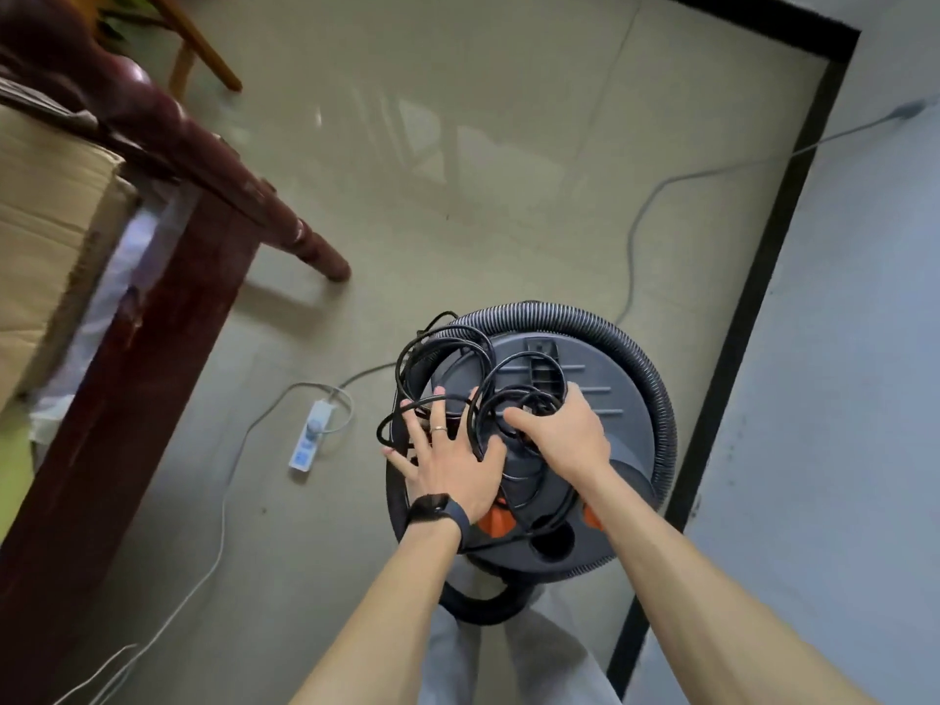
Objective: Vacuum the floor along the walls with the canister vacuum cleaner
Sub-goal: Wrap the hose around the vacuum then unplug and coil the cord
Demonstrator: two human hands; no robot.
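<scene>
A round dark-grey canister vacuum (600, 384) with orange clips stands on the tiled floor close to the wall on the right. Its ribbed grey hose (656, 399) wraps round the lid. A tangle of black power cord (437, 353) lies in loops on top of the lid. My left hand (452, 460) lies spread with straight fingers on the cord loops, a ring on one finger and a dark band on the wrist. My right hand (564, 429) curls its fingers round several cord loops at the lid's middle.
A white power strip (309, 440) lies on the floor left of the vacuum, its white cable (636, 236) running to the right wall. A dark-red wooden table leg (305, 241) and frame stand at left with a cardboard box (46, 221). A black skirting strip (753, 297) edges the wall.
</scene>
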